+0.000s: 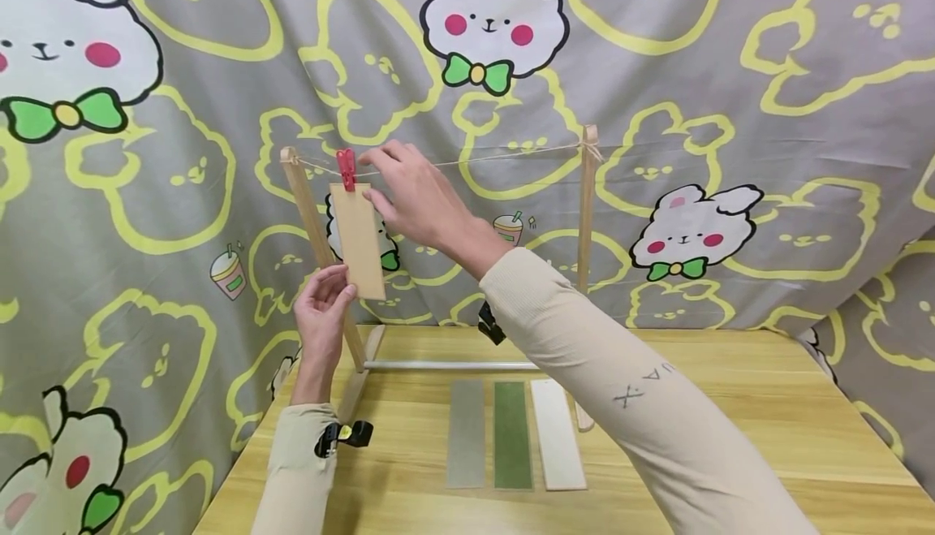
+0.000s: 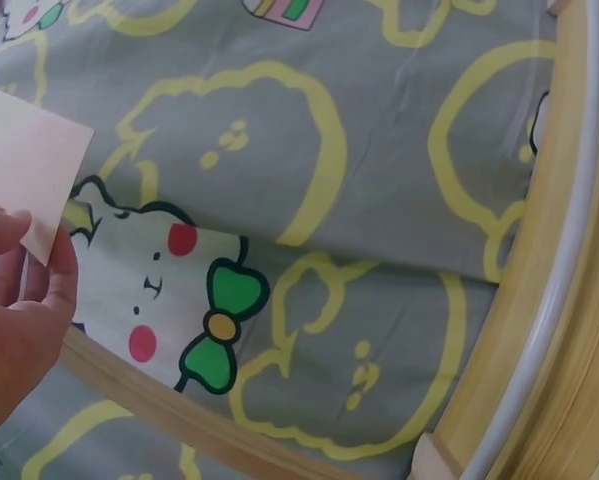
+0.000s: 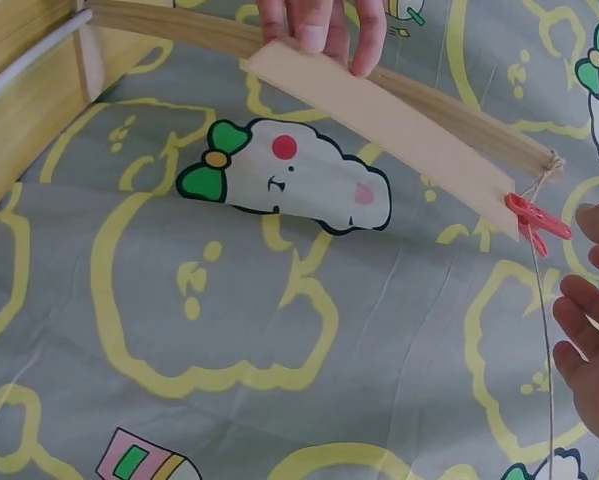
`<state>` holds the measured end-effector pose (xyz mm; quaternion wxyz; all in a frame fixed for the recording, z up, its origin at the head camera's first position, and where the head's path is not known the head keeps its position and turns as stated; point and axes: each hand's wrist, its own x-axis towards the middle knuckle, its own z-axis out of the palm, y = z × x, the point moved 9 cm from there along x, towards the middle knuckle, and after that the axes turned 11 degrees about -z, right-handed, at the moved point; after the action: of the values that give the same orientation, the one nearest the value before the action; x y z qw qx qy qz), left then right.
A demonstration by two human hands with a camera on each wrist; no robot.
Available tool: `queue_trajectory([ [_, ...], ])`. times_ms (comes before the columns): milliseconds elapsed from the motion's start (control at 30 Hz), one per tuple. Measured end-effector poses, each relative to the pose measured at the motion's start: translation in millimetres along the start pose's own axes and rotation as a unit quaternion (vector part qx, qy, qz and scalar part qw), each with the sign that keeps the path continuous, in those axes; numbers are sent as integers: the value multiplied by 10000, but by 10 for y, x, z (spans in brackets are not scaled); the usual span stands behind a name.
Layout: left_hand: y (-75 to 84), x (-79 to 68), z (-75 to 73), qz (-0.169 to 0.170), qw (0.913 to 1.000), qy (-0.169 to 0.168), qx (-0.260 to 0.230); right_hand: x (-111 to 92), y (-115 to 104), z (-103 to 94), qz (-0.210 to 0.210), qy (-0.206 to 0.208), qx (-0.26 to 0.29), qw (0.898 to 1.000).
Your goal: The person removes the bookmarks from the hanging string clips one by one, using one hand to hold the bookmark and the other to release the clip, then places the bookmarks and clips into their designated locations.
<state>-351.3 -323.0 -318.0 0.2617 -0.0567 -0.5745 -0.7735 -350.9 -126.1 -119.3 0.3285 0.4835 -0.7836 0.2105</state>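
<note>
A tan card strip (image 1: 359,243) hangs upright from a string (image 1: 475,158), held at its top edge by a red clothespin (image 1: 346,170). My left hand (image 1: 324,301) pinches the strip's lower left edge between thumb and fingers; the left wrist view shows this grip on the pale strip (image 2: 29,165) too. Just right of the clothespin is my right hand (image 1: 412,194), fingers parted and bent loosely. In the right wrist view a gap shows between the right hand's fingers (image 3: 589,310) and the red clothespin (image 3: 535,222), which bites the strip's end at the string.
Two wooden posts carry the string, the left post (image 1: 310,210) behind the strip and the right post (image 1: 587,210). A white rod (image 1: 453,365) joins them low down. On the wooden table (image 1: 767,405) lie a grey strip (image 1: 465,433), a green strip (image 1: 514,435) and a white strip (image 1: 558,435).
</note>
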Motion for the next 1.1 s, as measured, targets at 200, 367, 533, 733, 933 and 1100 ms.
queue_trajectory([
  [200, -10, -15, -33, 68, 9999, 70, -25, 105, 82, 166, 319, -469, -262, 9980],
  [367, -19, -30, -17, 36, 10000, 56, 21, 161, 159, 252, 670, -516, -354, 9958],
  [533, 32, -4, 9, 39, 9999, 77, 56, 260, 203, 298, 923, -684, -458, 9923],
  [733, 48, 6, 8, 13, 9999, 95, -36, 401, 213, 340, 1212, -1042, -343, 9866],
  [933, 39, 2, -11, 23, 9999, 97, -75, 472, 222, 353, 1464, -1136, 15, 9827],
  [1100, 33, -39, -11, 44, 10000, 50, -30, 450, 249, 360, 1589, -916, 370, 9823],
])
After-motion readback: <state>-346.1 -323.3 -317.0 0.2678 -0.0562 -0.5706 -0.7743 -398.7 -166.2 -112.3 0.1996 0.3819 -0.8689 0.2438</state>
